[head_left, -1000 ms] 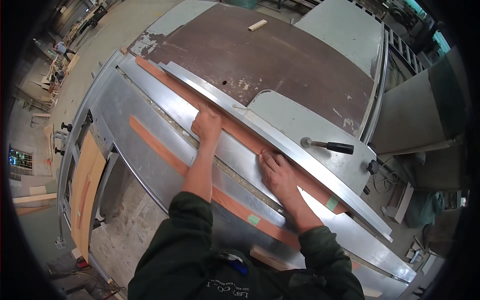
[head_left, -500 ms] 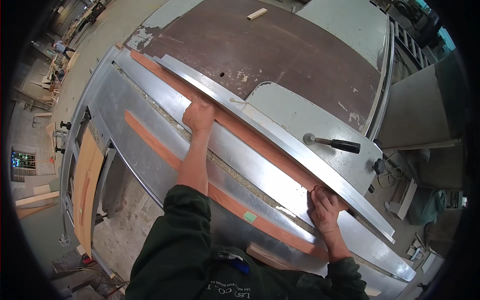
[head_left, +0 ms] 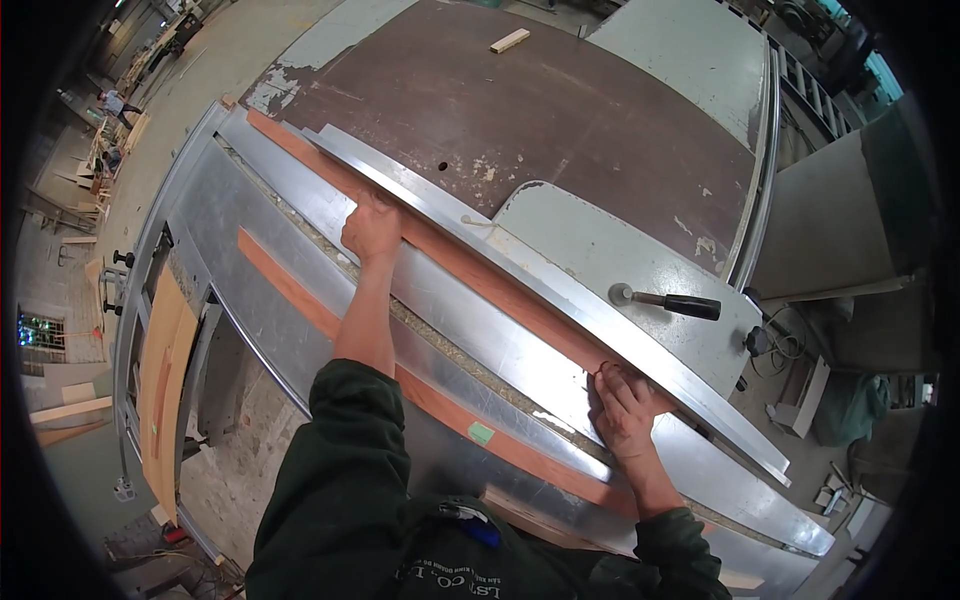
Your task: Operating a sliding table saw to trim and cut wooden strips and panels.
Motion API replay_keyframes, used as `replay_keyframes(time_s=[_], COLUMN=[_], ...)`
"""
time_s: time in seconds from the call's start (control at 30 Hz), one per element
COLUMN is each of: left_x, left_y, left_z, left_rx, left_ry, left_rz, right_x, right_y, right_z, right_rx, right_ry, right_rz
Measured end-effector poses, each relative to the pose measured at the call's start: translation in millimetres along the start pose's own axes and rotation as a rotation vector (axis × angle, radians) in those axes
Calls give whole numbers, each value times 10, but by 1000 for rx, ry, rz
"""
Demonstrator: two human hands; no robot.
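Note:
A long reddish wooden strip (head_left: 495, 282) lies on the metal saw table (head_left: 500, 345), along the near side of a silver metal fence (head_left: 440, 200). My left hand (head_left: 371, 228) is closed on the strip left of its middle, fingers curled at the fence side. Near the strip's right end my right hand (head_left: 624, 408) grips it, with bent fingers over the top. A second reddish strip (head_left: 430, 400), bearing a small green piece of tape (head_left: 481, 432), lies nearer to me, partly under my left forearm. The undersides of both hands are hidden.
A black-handled lever (head_left: 690, 306) stands on the pale plate beyond the fence. A small wood offcut (head_left: 510, 41) rests on the brown tabletop (head_left: 560, 110). Boards (head_left: 165, 390) lean at the left beside the metal frame. Far left, another person (head_left: 115, 105) bends over.
Both hands have moved left along the fence, and the strip has slid left with them. The view has shifted slightly.

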State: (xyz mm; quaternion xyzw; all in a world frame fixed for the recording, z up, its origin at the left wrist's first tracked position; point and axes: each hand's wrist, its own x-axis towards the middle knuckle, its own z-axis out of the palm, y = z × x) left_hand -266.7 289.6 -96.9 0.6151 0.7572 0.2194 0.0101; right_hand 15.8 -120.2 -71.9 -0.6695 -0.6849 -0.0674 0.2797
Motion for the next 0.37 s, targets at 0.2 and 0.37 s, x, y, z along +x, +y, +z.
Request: replay_keyframes(time_s=[0.2, 0.37], left_x=[277, 509], left_y=[-110, -224], left_z=[42, 83], left_rx=[22, 30], left_ry=[10, 9], left_rz=[-3, 2], right_x=[173, 448], right_y=[-140, -270], right_z=[159, 296], right_rx=[28, -11], right_ry=[-29, 23], right_rz=[24, 0])
